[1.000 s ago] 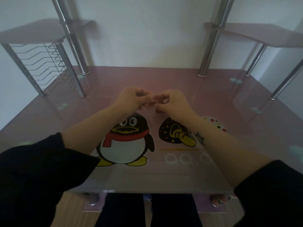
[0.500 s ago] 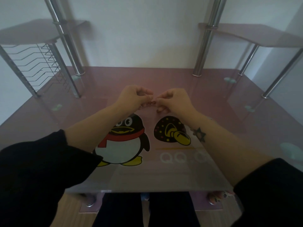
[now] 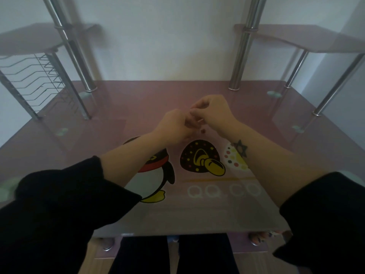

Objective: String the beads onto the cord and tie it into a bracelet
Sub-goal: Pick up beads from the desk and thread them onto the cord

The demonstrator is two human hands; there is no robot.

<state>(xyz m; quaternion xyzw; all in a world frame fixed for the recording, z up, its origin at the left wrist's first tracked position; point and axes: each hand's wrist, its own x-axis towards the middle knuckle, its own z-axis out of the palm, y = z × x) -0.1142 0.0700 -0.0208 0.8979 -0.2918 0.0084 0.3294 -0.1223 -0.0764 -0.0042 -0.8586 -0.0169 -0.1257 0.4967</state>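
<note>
My left hand point(image 3: 174, 124) and my right hand point(image 3: 212, 110) meet above the middle of the pink glass desk point(image 3: 276, 147). Both have curled fingers, and their fingertips pinch something small between them, most likely the cord, which is too thin and blurred to make out. A few small dark beads point(image 3: 203, 131) hang just below the right hand's fingers. The right hand sits higher and farther back than the left.
The desk top carries a penguin print point(image 3: 158, 175) and a dark spotted cartoon point(image 3: 199, 157). Chrome posts point(image 3: 240, 56) rise at the back, holding side shelves point(image 3: 308, 38). A wire rack point(image 3: 37, 82) stands at the left. The desk's front edge lies near my legs.
Both hands have shifted right. The right hand has lifted up and back while the left dropped slightly below it, and dark beads now show under the right fingers.
</note>
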